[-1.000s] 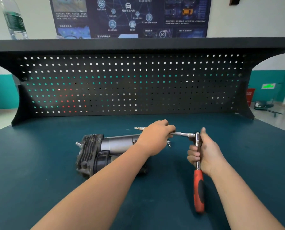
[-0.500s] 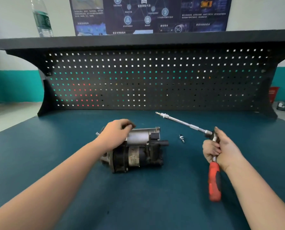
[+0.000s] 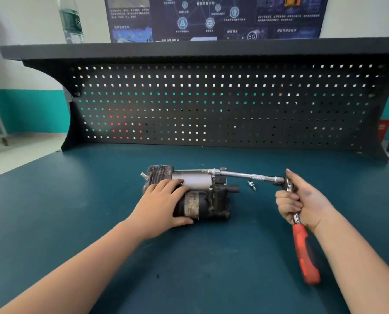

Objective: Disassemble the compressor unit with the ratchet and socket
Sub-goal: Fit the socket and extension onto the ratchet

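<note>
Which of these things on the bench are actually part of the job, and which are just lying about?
In use:
compressor unit, steadied by the left hand
ratchet with its extension bar, gripped by the right hand

Lying about:
small loose metal part on the bench
water bottle on the shelf

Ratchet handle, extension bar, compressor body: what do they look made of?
Ratchet handle: looks like rubber or plastic, matte red with a black inlay. Extension bar: bright polished steel, likely chromed, with a knurled band. Compressor body: seemingly cast metal, dull and grimy; the upper cylinder is bare grey metal, the lower one black with a label.
</note>
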The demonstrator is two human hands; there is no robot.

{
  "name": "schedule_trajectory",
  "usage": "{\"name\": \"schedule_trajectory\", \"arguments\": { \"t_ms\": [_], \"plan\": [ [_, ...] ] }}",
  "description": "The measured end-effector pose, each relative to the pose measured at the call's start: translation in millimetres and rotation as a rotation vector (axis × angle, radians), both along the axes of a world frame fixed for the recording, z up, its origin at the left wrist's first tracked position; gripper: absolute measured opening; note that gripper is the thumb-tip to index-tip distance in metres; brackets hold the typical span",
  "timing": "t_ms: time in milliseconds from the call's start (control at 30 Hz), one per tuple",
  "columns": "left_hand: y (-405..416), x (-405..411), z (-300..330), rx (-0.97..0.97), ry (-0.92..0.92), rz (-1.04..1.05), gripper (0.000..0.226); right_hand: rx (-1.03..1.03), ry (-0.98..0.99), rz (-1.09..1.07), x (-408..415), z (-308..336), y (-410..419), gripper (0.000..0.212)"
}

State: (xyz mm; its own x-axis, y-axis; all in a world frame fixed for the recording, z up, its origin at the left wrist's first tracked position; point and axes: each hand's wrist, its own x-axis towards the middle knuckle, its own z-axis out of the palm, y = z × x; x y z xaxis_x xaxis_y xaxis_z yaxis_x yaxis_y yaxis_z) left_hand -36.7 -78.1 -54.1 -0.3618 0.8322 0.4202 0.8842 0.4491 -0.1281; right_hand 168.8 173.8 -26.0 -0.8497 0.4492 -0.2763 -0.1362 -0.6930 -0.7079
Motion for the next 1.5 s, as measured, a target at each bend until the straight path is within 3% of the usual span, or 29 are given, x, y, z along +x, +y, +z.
{"name": "schedule_trajectory", "arguments": {
  "t_ms": [167, 467, 633, 667, 733, 767, 833, 900, 967, 1033, 1200, 1333, 1500],
  "plan": [
    [3.7, 6.1, -6.2, 0.043, 0.022, 0.033, 0.079, -0.136, 0.04, -0.093, 1.4, -5.7, 10.2, 0.04],
    [-2.9, -8.3, -4.7, 0.017, -0.003, -0.014, 0.08, -0.132, 0.061, -0.077, 3.8, -8.0, 11.0, 0.04],
    [-8.3, -23.2, 4.1, -0.048, -0.131, -0.042, 0.082, -0.129, 0.064, -0.08, 2.6, -5.7, 8.2, 0.039],
    [-8.4, -23.5, 10.5, -0.019, -0.215, -0.03, 0.082, -0.132, 0.07, -0.076, 1.8, -4.7, 7.0, 0.038],
    [-1.7, -15.1, 28.0, 0.223, -0.332, -0.064, 0.074, -0.139, 0.084, -0.058, -0.6, -2.2, 2.9, 0.037],
    [6.8, -3.8, 38.6, 0.37, -0.302, -0.128, 0.067, -0.143, 0.09, -0.044, -2.3, -0.8, 0.0, 0.036],
    [35.9, 26.2, 60.6, 0.494, -0.054, -0.269, 0.054, -0.133, 0.092, -0.008, -5.4, 2.3, -6.9, 0.035],
    [72.5, 53.4, 74.8, 0.334, 0.244, -0.333, 0.046, -0.109, 0.087, 0.036, -6.9, 5.9, -12.7, 0.038],
    [101.9, 64.8, 83.9, 0.092, 0.312, -0.259, 0.036, -0.099, 0.107, 0.063, -4.6, 9.2, -13.6, 0.044],
    [118.4, 60.1, 90.6, -0.014, 0.256, -0.197, 0.034, -0.143, 0.194, 0.048, -0.8, 10.6, -9.5, 0.05],
    [139.5, 47.1, 95.6, 0.016, 0.248, -0.293, 0.037, -0.346, 0.422, 0.047, 4.4, 8.8, 1.0, 0.041],
    [147.1, 37.4, 91.3, 0.01, 0.075, -0.324, 0.035, -0.396, 0.476, 0.025, 3.0, 7.9, 0.9, 0.042],
    [155.1, 36.4, 88.3, 0.01, -0.041, -0.392, 0.032, -0.392, 0.509, -0.041, 1.8, 7.1, 3.1, 0.028]
  ]
}}
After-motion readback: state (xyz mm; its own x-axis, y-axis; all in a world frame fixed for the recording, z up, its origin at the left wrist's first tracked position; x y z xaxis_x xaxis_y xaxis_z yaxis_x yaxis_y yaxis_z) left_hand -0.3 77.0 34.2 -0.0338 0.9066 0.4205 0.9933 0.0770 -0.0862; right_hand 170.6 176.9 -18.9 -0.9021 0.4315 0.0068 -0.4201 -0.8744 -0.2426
